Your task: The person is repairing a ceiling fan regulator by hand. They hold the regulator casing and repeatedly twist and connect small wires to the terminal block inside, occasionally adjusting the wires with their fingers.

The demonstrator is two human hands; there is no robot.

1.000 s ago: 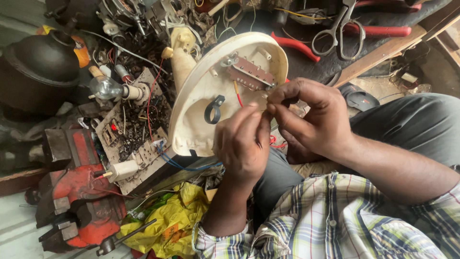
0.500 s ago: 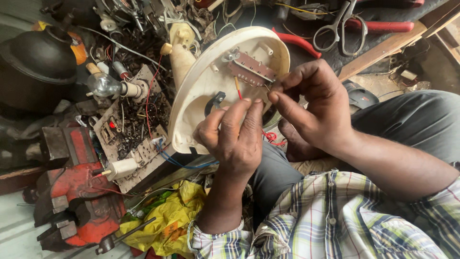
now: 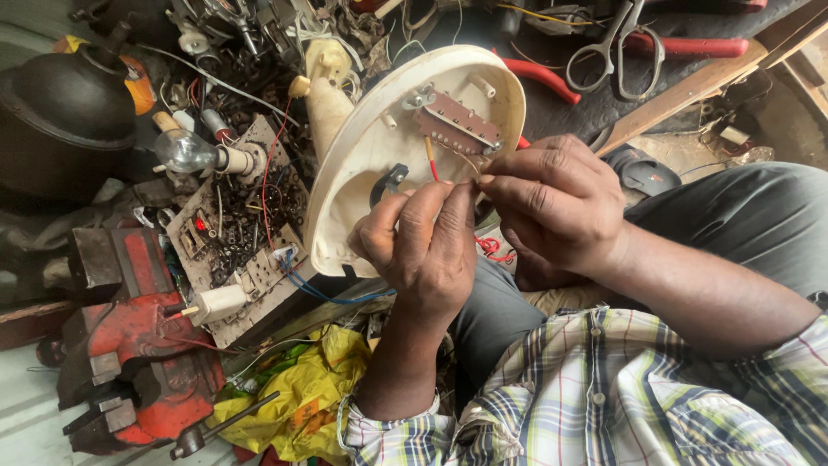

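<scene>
A black dome-shaped pot [image 3: 65,108] is seen at the far left w/ a red bench vise [image 3: 138,345] below it; the cream oval housing [image 3: 388,173] is propped tilted in the middle, over the person's lap, inner side up w/ a brown terminal strip [image 3: 457,125] near its top edge. Both hands are pinched narrow at the strip's lower edge: the left hand [image 3: 423,250] and right hand [image 3: 552,203] are closed on a thin wire [image 3: 470,164], fingertips nearly touching. Scissors [image 3: 617,43] lie at the top right.

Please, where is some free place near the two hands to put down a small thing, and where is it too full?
Bare room is scarce. One dark patch lies between the red pliers, the scissors and the wooden strip. The person's grey trouser leg is also free. Left of the cream shell, around the circuit board, bulb and red vise, it is crowded.
</scene>
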